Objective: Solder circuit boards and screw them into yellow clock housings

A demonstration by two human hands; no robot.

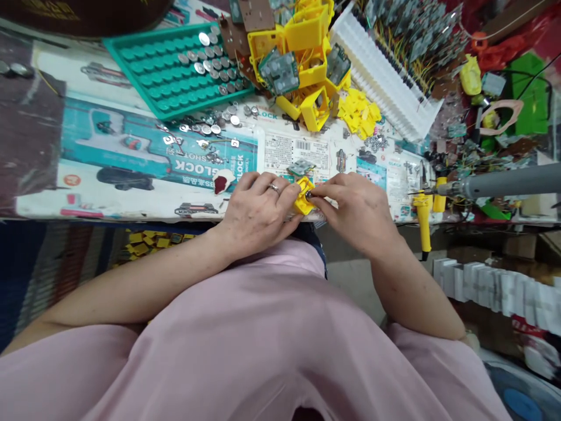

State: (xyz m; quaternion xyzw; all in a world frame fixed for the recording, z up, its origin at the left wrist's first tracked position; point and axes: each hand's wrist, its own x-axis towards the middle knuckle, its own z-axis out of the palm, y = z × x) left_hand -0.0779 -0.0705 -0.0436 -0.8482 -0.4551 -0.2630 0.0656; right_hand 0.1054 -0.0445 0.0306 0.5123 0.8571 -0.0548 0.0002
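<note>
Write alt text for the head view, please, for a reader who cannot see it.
A person's left hand steadies a small yellow case in its grip while the right hand pinches a small dark part at it. Beyond them, the cluttered workbench holds a teal tray partly filled with silver discs, piled yellow cases and a white rack.

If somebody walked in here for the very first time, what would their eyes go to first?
Probably the heap of bright yellow boxes at the top middle, with the green-blue tray and its shiny silver discs just left of it. Then maybe the small yellow box at the table's near edge, held by the left hand, while the right hand's fingers reach to it.
</note>
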